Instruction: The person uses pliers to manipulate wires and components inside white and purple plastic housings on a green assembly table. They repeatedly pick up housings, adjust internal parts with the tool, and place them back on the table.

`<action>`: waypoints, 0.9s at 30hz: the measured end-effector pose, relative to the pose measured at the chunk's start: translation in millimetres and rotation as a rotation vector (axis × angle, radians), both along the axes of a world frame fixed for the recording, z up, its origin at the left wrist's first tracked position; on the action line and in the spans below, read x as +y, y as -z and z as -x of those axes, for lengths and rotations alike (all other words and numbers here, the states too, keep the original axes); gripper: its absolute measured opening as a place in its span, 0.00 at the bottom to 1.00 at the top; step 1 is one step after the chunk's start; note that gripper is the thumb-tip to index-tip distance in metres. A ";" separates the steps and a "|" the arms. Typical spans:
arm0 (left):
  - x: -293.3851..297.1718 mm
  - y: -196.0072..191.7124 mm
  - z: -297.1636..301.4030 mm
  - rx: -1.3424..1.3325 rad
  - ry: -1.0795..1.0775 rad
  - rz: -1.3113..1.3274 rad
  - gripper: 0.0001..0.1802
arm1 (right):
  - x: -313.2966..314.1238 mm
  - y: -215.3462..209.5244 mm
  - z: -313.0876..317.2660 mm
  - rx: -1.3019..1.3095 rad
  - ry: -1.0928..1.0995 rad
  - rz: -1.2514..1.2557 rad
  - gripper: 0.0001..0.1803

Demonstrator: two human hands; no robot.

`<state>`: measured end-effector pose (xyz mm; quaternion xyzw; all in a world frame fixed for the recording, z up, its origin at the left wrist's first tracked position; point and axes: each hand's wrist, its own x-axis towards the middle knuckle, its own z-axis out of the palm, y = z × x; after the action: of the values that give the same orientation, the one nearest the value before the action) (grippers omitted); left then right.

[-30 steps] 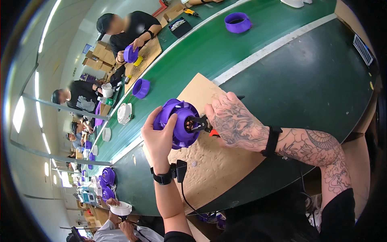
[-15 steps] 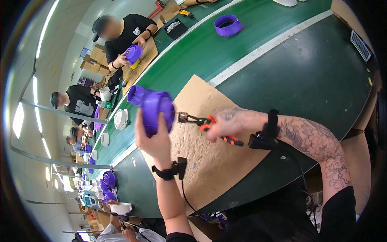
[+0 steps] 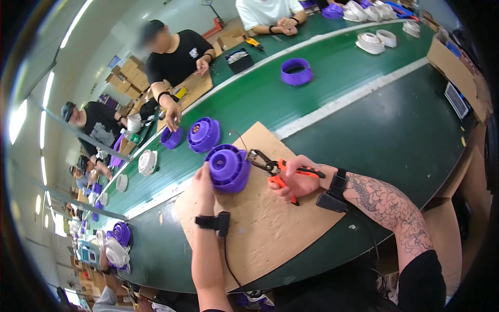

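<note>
My left hand (image 3: 204,188) is closed on the left side of a purple round plastic housing (image 3: 227,167), its ringed, stepped face turned up toward me. A thin wire (image 3: 238,136) sticks out past the housing's far edge. In my right hand (image 3: 295,181) is a pair of pliers (image 3: 266,162), likely wire strippers, with orange-and-black handles spread apart. The jaws are at the housing's right edge; whether they grip anything is too small to tell. Both are above a brown cardboard sheet (image 3: 280,229).
A green conveyor belt (image 3: 249,99) runs beyond the cardboard, carrying another purple housing (image 3: 203,135), a purple ring (image 3: 297,72) and a white part (image 3: 148,162). Across it, a co-worker's hand (image 3: 171,115) touches a purple part (image 3: 171,138). More purple parts (image 3: 121,234) stand at left.
The housing in my left hand has turned its ringed face up and come lower, over the cardboard. Across the belt, the co-worker has let go of a purple housing, and one now sits on the belt.
</note>
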<state>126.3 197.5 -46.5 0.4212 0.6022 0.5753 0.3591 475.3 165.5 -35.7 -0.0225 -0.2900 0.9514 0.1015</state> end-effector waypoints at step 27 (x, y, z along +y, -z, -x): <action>-32.6 -55.0 -70.8 0.674 0.665 0.250 0.17 | 3.5 8.6 -5.6 0.041 -0.104 -0.034 0.27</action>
<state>197.1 164.9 8.5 0.7070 0.5824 0.1844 0.3563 480.9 169.0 -44.3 0.0139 -0.3046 0.9506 0.0580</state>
